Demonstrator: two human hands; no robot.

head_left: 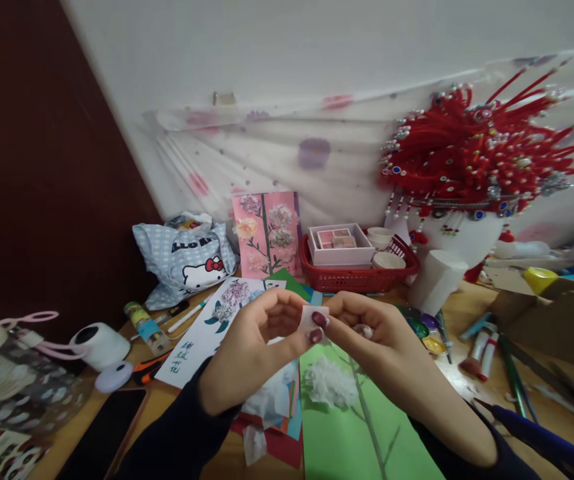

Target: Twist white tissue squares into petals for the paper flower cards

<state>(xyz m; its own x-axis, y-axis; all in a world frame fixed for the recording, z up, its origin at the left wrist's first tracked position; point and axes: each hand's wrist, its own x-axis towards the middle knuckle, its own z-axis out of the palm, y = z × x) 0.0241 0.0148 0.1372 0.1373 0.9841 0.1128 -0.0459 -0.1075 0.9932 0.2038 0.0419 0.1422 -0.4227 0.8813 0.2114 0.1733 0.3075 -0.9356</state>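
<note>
Between my two hands is a small square of white tissue paper (309,313), pinched at its lower edge by thumbs and fingers. My left hand (261,340) is closed on its left side. Closed on the right side, my right hand (371,340) also has a bit of white showing between its curled fingers. Below them lies a green sheet (331,440) with a drawn dark stem and a crumpled white tissue flower (331,383) on it. Left of that, white tissue pieces (269,400) rest on a stack of coloured paper.
A white sheet with paper flowers (201,340) lies left, near a glue bottle (147,328) and a phone (101,437). Behind stand a pink flower picture (267,237) and a red basket (359,279). Brushes (477,350), paint pots (434,345) and a blue pen-like tool (541,437) lie right.
</note>
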